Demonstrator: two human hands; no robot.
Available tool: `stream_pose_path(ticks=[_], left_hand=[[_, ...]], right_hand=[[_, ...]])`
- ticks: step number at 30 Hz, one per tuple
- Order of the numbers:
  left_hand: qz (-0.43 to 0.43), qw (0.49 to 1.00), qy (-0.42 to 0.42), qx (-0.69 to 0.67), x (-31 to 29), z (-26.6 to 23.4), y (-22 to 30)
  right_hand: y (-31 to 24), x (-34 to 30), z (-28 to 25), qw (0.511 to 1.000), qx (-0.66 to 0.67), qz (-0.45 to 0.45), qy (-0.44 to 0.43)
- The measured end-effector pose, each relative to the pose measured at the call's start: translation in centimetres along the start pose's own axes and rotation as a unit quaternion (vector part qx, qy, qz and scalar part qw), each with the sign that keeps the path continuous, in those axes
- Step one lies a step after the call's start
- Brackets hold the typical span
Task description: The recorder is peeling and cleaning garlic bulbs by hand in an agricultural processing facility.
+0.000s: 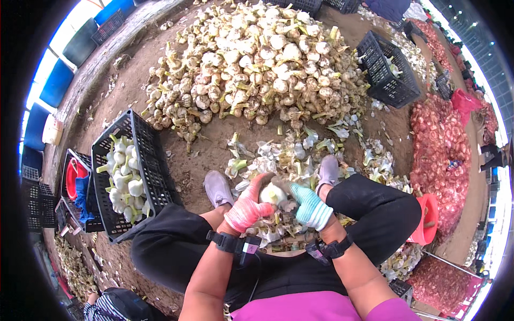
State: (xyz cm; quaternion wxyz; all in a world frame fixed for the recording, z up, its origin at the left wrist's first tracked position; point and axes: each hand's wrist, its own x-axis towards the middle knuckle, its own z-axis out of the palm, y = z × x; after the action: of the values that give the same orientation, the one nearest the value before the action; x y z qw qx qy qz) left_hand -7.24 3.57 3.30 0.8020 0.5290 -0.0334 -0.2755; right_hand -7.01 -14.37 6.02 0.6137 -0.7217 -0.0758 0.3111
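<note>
A white, cleaned garlic bulb (pixel 272 195) is held between my two hands, above a litter of peeled skins (pixel 267 155) on the ground. My left hand (pixel 246 207), in a pink glove with soiled fingertips, is closed round the bulb's left side. From the right, my right hand (pixel 310 206), in a teal and white striped glove, grips the same bulb with dirty fingertips. Whether a tool is in either hand I cannot make out. Beyond my feet rises a large heap of untrimmed garlic bulbs (pixel 267 59), with soil and stalks on them.
To my left, a black crate (pixel 152 166) holds trimmed white garlic. Behind it sits a red basin (pixel 75 176) with blue cloth. Another black crate (pixel 388 69) stands right of the heap. Red net sacks (pixel 439 160) and a red bucket (pixel 425 218) are to my right.
</note>
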Motion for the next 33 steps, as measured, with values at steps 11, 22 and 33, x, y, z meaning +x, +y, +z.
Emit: stream_pose_path(ticks=[11, 22, 33], left_hand=[[-0.072, 0.986, 0.051, -0.14, 0.8, -1.0, -0.4], [0.011, 0.902, 0.2, -0.382, 1.5, -1.9, -2.6], [0.212, 0.81, 0.357, -0.414, -0.9, -9.6, 4.2]], right_hand=[[3.9, 1.0, -0.4, 0.981, 0.126, 0.011, 0.15], [7.5, 3.1, -0.3, 0.953, -0.039, 0.16, 0.255], [9.2, 3.8, 0.1, 0.869, -0.462, 0.172, -0.05]])
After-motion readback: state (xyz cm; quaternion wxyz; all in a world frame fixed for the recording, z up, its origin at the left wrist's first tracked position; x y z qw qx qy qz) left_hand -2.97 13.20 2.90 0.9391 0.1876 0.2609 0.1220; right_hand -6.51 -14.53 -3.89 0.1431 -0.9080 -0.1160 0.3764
